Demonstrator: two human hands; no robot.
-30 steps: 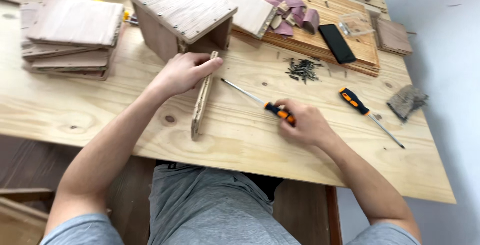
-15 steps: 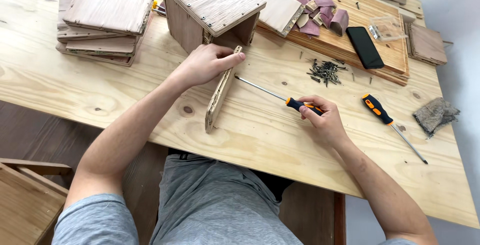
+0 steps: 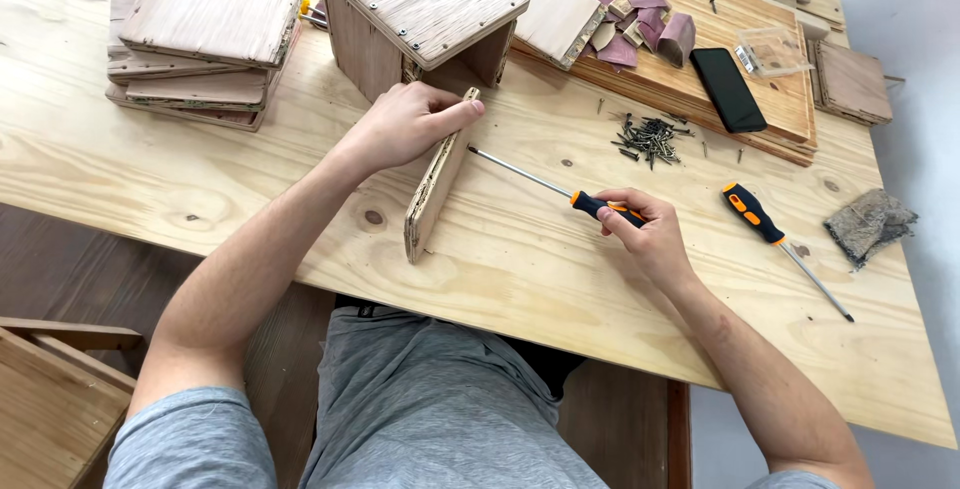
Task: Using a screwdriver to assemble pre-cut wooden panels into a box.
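Observation:
My left hand (image 3: 405,125) grips the far end of a narrow plywood board (image 3: 436,184) that stands on its edge on the plywood workbench (image 3: 520,259). My right hand (image 3: 648,232) is closed around the black-and-orange handle of a long screwdriver (image 3: 545,189). The screwdriver's tip points at the board's far end, just right of my left thumb. Right behind the board stands a small wooden box (image 3: 420,14) with a screwed-on top.
A pile of dark screws (image 3: 648,136) lies right of the box. A second orange screwdriver (image 3: 775,239), a grey rag (image 3: 868,224), a black phone (image 3: 727,89), sandpaper scraps (image 3: 640,19) and a stack of boards (image 3: 200,44) sit around.
The view has shifted, so everything sits lower and further right in it. My hands keep their grips on the board and the screwdriver; the tip now lies closer to the board's end.

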